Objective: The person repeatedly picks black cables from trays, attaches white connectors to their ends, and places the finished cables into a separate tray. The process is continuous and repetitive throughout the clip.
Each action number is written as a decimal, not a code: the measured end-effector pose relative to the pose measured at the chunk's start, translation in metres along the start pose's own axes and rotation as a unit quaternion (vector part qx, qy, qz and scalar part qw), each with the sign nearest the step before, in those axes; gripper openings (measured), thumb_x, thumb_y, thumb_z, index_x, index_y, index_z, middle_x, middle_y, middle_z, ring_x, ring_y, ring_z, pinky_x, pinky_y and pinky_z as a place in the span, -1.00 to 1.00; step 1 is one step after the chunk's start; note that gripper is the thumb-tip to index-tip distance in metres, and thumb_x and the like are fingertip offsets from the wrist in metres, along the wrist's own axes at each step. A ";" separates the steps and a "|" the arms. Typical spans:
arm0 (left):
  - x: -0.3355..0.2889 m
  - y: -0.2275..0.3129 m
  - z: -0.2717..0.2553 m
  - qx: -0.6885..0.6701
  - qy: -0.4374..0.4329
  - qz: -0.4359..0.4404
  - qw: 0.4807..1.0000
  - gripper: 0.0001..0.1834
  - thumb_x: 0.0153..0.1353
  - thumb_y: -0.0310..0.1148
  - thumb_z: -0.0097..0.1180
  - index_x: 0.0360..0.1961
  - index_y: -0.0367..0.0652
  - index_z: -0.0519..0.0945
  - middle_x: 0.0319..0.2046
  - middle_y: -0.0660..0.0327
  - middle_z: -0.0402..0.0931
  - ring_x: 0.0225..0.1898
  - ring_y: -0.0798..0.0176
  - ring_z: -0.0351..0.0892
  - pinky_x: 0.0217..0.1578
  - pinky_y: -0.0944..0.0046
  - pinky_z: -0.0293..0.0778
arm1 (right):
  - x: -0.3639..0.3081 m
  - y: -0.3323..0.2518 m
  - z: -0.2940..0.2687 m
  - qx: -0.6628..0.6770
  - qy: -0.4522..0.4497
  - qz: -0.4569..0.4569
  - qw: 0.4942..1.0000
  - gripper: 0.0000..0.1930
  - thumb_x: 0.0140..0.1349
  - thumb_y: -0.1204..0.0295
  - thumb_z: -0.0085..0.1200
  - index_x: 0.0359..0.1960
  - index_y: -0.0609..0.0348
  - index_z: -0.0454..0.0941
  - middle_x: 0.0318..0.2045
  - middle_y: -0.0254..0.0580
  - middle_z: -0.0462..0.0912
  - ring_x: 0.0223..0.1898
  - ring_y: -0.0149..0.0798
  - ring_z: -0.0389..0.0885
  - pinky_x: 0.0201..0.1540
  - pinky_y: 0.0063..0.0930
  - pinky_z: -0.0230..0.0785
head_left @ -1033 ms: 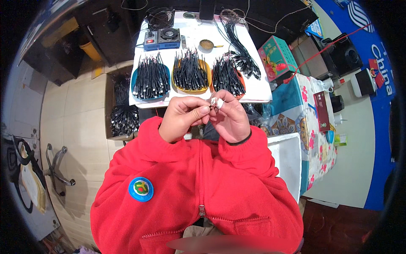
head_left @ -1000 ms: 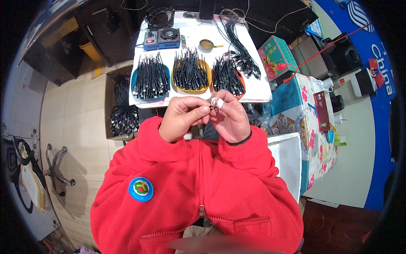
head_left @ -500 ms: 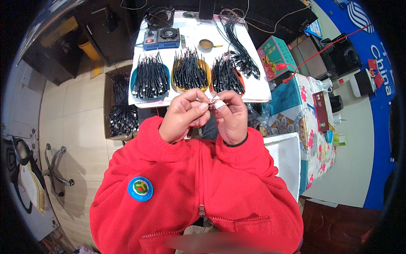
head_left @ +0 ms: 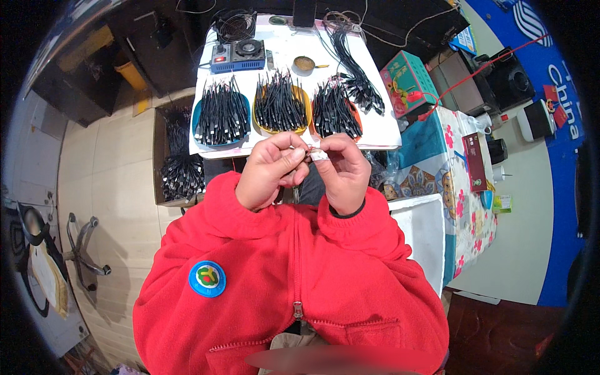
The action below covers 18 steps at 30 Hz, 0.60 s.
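Just in front of the table's near edge, both my hands meet fingertip to fingertip. My left hand [head_left: 269,172] is closed in a pinch on a thin black cable, mostly hidden by the fingers. Opposite it, my right hand [head_left: 345,175] pinches the fine, reddish wire ends [head_left: 310,149] of that cable between thumb and forefinger. A white wrap [head_left: 319,155] lies at the right thumb tip. Beyond the hands, bundles of short black cables fill a blue tray [head_left: 197,130], a yellow tray [head_left: 307,103] and an orange tray [head_left: 358,119].
On the white table [head_left: 275,50] stand a blue-grey heating device [head_left: 239,57] with a red switch and a small round pan [head_left: 304,64]. More black cables [head_left: 356,75] lie at the back right. A cardboard box of cables [head_left: 181,169] sits at left, a green carton [head_left: 409,87] at right.
My right thumb and fingers have shifted slightly, turning the white wrap flatter. The left hand stays nearly still, and the trays have not moved.
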<state>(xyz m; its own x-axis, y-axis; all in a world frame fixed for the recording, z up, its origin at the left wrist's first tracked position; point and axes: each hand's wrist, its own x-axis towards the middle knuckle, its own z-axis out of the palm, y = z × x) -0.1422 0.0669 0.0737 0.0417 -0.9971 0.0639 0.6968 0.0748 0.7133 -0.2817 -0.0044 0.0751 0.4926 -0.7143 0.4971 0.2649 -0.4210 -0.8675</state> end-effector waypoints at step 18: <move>-0.005 0.000 0.005 0.117 0.029 0.047 0.992 -0.92 0.30 -0.47 0.01 -0.24 -0.23 0.41 -0.54 0.26 0.48 -0.54 0.53 0.40 -0.56 0.56 0.20 | 0.002 -0.003 -0.006 0.156 0.003 0.156 0.975 -0.86 0.20 0.62 0.08 -0.20 0.33 0.48 -0.28 -0.27 0.59 -0.26 -0.49 0.53 -0.16 -0.63 0.38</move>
<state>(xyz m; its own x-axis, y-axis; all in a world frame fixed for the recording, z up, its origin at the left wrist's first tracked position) -0.1460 0.0718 0.0774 0.1441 -0.9842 0.1027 0.5025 0.1622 0.8492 -0.2867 -0.0083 0.0785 0.5851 -0.7842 0.2066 0.3423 0.0078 -0.9396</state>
